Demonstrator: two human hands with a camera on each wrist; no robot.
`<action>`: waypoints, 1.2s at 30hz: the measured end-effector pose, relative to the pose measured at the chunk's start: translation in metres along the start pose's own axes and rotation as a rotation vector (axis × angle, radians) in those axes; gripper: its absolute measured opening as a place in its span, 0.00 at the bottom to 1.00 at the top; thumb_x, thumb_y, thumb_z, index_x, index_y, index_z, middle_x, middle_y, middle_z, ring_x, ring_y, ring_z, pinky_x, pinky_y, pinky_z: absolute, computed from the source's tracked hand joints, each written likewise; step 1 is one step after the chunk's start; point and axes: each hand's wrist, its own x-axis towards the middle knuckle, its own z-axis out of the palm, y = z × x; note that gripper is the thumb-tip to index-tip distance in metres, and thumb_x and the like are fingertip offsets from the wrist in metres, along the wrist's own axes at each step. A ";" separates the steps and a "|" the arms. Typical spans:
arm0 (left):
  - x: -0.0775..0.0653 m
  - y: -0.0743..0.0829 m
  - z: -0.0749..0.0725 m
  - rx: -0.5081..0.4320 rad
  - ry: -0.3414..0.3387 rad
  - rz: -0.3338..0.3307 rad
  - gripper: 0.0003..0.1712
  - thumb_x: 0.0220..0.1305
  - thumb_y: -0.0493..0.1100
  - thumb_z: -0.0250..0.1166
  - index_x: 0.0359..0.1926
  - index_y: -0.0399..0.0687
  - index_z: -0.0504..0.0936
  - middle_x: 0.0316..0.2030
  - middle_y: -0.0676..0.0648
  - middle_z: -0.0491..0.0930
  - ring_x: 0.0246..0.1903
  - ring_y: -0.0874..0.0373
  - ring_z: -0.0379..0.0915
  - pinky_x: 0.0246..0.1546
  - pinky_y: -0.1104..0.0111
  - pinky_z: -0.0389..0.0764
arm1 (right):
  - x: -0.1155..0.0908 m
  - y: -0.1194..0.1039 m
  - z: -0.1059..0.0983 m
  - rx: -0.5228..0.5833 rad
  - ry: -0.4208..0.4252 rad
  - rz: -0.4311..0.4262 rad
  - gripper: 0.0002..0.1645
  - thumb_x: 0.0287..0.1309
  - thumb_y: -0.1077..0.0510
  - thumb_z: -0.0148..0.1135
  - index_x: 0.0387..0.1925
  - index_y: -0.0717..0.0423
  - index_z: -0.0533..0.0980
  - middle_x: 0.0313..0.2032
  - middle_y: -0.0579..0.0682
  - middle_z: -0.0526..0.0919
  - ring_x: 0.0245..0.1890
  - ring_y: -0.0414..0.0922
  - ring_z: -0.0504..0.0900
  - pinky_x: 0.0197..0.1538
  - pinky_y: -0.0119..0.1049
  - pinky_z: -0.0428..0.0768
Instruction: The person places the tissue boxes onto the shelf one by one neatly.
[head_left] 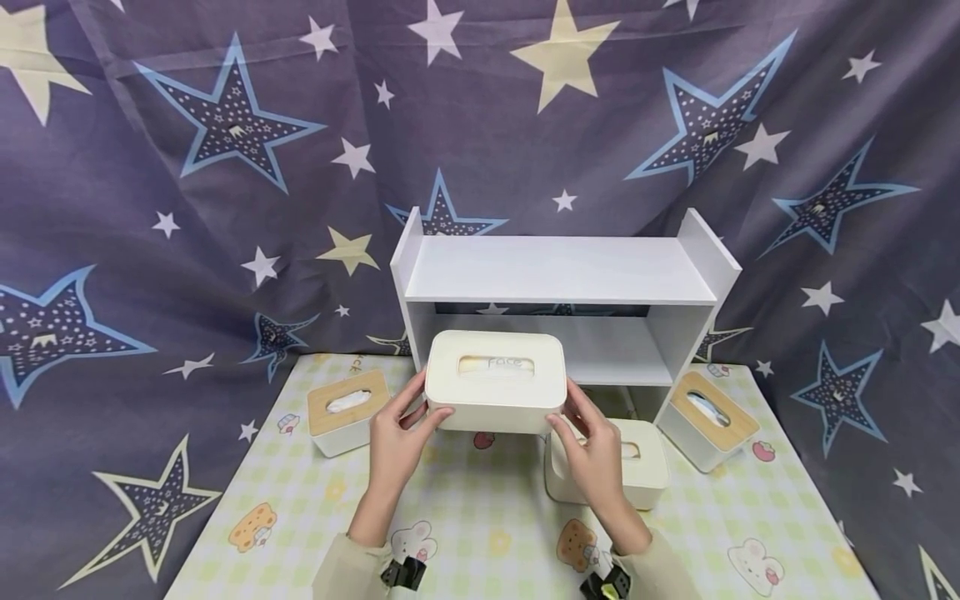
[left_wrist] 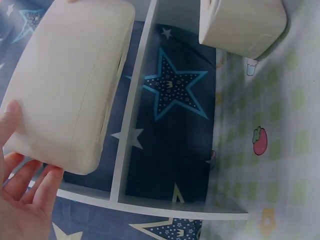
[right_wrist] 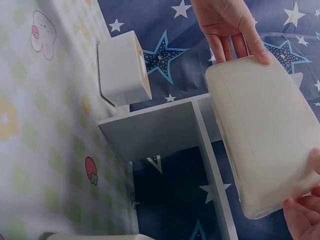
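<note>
Both hands hold a cream tissue box (head_left: 495, 400) up in front of the white shelf (head_left: 562, 268). The word "Face" shows through the slot in its lid. At its left end my left hand (head_left: 397, 442) grips it, thumb on the front and fingers behind. My right hand (head_left: 596, 450) grips the opposite end in the same way. In the left wrist view the box (left_wrist: 70, 90) is tilted, with fingers at its end. The right wrist view shows the box (right_wrist: 265, 135) between both hands. A second cream tissue box (head_left: 647, 475) stands partly hidden behind my right hand.
A wood-topped tissue box (head_left: 327, 423) stands on the left of the checked tablecloth (head_left: 465, 517). Another wood-topped box (head_left: 697, 437) sits right of the shelf, against its side. A starry curtain (head_left: 480, 125) hangs behind.
</note>
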 end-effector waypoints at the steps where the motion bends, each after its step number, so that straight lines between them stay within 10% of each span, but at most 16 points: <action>1: 0.002 0.000 0.001 -0.003 0.003 0.002 0.36 0.53 0.41 0.77 0.65 0.49 0.78 0.63 0.44 0.78 0.59 0.51 0.78 0.53 0.74 0.83 | 0.002 0.001 0.001 0.000 0.003 0.001 0.33 0.58 0.66 0.69 0.65 0.64 0.72 0.60 0.62 0.80 0.52 0.56 0.85 0.54 0.44 0.85; 11: 0.021 -0.005 0.011 -0.048 0.024 0.006 0.34 0.56 0.43 0.74 0.65 0.49 0.77 0.63 0.44 0.78 0.60 0.50 0.78 0.55 0.70 0.83 | 0.027 -0.033 -0.001 0.003 0.001 0.025 0.29 0.58 0.72 0.66 0.61 0.75 0.71 0.57 0.70 0.79 0.50 0.62 0.84 0.50 0.50 0.86; 23: 0.039 -0.012 0.032 -0.108 0.043 0.036 0.33 0.66 0.38 0.65 0.71 0.42 0.69 0.69 0.38 0.69 0.67 0.45 0.68 0.65 0.68 0.74 | 0.051 0.017 0.015 0.036 -0.017 0.033 0.31 0.63 0.63 0.65 0.67 0.63 0.70 0.63 0.63 0.76 0.57 0.58 0.81 0.58 0.43 0.82; 36: 0.049 -0.019 0.047 -0.006 0.102 0.078 0.31 0.71 0.38 0.60 0.72 0.35 0.64 0.71 0.34 0.66 0.69 0.42 0.66 0.67 0.59 0.73 | 0.070 0.005 0.022 0.042 -0.037 0.111 0.30 0.61 0.69 0.64 0.64 0.72 0.69 0.62 0.68 0.75 0.60 0.62 0.78 0.58 0.45 0.82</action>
